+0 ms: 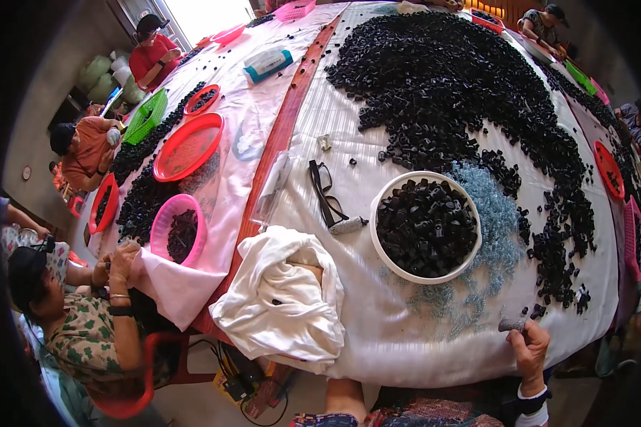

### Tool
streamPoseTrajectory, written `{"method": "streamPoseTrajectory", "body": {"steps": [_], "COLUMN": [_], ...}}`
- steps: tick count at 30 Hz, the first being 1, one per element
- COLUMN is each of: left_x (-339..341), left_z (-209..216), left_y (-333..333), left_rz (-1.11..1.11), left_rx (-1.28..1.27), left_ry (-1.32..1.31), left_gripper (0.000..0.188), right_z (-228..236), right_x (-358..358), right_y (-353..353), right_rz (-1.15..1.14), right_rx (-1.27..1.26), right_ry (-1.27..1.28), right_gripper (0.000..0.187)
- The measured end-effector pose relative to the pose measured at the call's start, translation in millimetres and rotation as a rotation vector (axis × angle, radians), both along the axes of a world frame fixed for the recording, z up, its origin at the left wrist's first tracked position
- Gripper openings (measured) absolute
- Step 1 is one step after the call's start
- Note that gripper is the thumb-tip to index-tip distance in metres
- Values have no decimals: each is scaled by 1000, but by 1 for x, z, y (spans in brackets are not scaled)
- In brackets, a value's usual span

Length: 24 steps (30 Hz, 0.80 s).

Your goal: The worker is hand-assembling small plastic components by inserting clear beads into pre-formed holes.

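Observation:
My right hand (530,349) is at the near right edge of the white-covered table, fingers closed in a pinch. A stubby grey cylindrical piece (511,324) shows at its fingertips; its exact kind is unclear. Small black plastic parts (538,311) lie just beyond that hand. Of my left arm only the forearm (345,395) shows, at the lower edge; the hand is hidden at the table edge. A round white basin (377,245) full of black parts stands before me. Clear bluish bits (488,235) are scattered along its right side.
A large heap of black parts (441,64) covers the far table. A crumpled white cloth (281,299), black-framed glasses (325,196) and a grey-wrapped piece (349,225) lie left of the basin. A person (71,320) sits at left near a pink basket (157,231). Others work around the table.

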State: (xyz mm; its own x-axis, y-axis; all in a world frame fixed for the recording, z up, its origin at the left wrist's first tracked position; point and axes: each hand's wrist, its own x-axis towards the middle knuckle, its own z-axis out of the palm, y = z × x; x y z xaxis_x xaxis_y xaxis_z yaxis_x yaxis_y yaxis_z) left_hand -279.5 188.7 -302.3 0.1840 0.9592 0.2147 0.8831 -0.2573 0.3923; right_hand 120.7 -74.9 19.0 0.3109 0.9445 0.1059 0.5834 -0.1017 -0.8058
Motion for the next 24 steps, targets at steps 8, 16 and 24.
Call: {"method": "streamPoseTrajectory", "body": {"steps": [8,16,24], "left_x": [8,1,-18], "left_z": [-11,-11,-15], "left_y": [-12,-56,-165], "left_rz": [0,8,109], "left_rx": [-83,-185,-338], "left_ry": [-29,-9,-4], "left_gripper": [52,52,53], "right_z": [7,8,5], "right_x": [4,18,26], "right_y": [-5,-13,-16], "right_rz": [-108,-66,16], "right_rx": [-102,-167,-159], "right_ry": [194,283,367], "right_gripper": [7,13,13]}}
